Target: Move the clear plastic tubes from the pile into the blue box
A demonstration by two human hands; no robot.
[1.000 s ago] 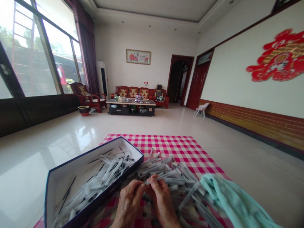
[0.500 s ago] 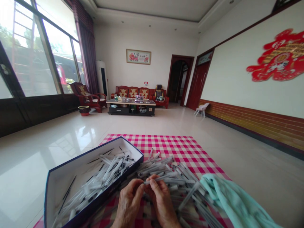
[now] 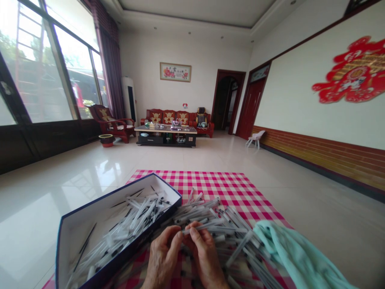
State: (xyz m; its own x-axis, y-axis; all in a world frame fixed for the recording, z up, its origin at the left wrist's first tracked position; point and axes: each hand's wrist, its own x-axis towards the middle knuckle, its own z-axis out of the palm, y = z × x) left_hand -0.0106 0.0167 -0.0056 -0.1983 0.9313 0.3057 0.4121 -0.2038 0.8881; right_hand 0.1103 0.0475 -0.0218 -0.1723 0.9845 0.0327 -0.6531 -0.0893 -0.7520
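A translucent white pen (image 3: 190, 231) lies slantwise between my two hands, low in the middle of the head view. My left hand (image 3: 164, 253) is closed, thumb and forefinger pinched at the pen's left end. My right hand (image 3: 203, 252) wraps the barrel, its thumb pressed along the pen. Both hands hover over a heap of similar pens (image 3: 237, 230) with dark ends. Left of them stands a shallow blue-rimmed box (image 3: 75, 218) holding clear pen parts and thin black refills (image 3: 87, 241). My fingers hide the pen's very tip.
A pink-and-white checked cloth (image 3: 210, 181) lies under the pens and box. A mint-green cloth (image 3: 296, 253) is bunched at the right. Farther off are a low black table (image 3: 165, 136), a red wooden sofa (image 3: 164, 116) and a small pale chair (image 3: 255, 138).
My left thumb and fingers have shifted very slightly at the pen's end. Otherwise the hands, pens and box look the same.
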